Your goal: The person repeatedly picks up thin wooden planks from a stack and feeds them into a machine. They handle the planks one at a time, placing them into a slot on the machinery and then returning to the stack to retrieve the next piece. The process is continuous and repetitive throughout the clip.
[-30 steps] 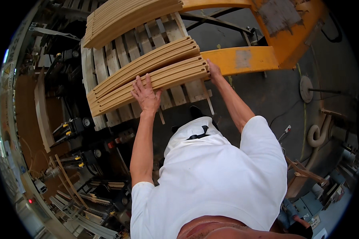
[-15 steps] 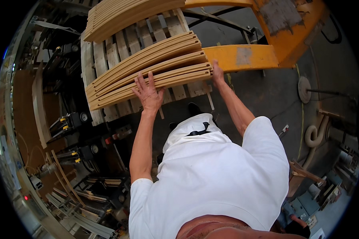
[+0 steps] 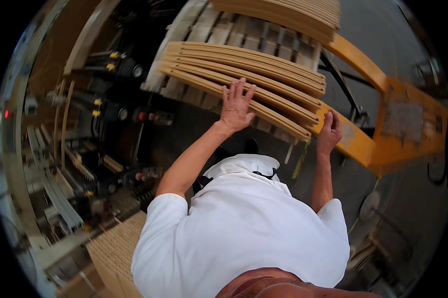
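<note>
A row of long, curved wooden strips [image 3: 248,67] lies across a slatted pallet [image 3: 232,32] ahead of me. Gaps show between some of the nearer strips, and small holes mark their right ends. My left hand [image 3: 238,107] rests with fingers spread on the nearer strips, around the middle of their length. Just beyond the strips' right ends is my right hand [image 3: 330,130], its fingers curled in and apart from the wood. Nothing shows in it.
Another stack of strips [image 3: 283,17] stands on the pallet's far side. A yellow lift frame [image 3: 403,121] reaches in from the right. Machinery with gauges [image 3: 119,114] lines the left, and a tall wooden stack [image 3: 117,243] stands at the lower left.
My view has turned, so the pallet sits further right and slants. My right hand has come off the strip ends and curled. The nearest strips have fanned apart; my left hand stays on them.
</note>
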A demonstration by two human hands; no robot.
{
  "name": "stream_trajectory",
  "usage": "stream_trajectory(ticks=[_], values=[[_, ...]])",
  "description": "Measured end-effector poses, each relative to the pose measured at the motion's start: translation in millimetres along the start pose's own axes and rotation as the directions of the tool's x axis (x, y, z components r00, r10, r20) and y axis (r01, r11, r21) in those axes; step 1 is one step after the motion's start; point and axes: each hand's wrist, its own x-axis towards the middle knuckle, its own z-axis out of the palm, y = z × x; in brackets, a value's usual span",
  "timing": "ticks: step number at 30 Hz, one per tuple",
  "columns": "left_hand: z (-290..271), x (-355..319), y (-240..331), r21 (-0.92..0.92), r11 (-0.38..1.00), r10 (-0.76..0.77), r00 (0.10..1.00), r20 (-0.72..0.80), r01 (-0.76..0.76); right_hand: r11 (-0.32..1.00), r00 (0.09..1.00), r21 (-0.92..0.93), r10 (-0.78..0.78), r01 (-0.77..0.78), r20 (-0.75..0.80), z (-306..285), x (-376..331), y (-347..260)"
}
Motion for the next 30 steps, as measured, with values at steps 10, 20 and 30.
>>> stream_trajectory(ticks=[10,20,30], values=[[-84.2,-121.8,-112.9,-0.204,0.878,-0.474,0.848,-0.235,0.434,0.572,0.357,-0.175,-0.223,0.802,0.907,225.6,-74.9,-47.1],[-214.1,-341.7,-507.6,-0.021,0.615,-0.577,0.432,-0.693,0.788,0.536,0.519,-0.281,-0.367,0.796,0.772,250.9,-141.2,-65.1],[-417.0,-399.3,-769.2,0.087,0.039,-0.935,0.067,-0.349,0.995,0.697,0.565,-0.255,-0.256,0.67,0.784,365.4,-265.0,-230.2]])
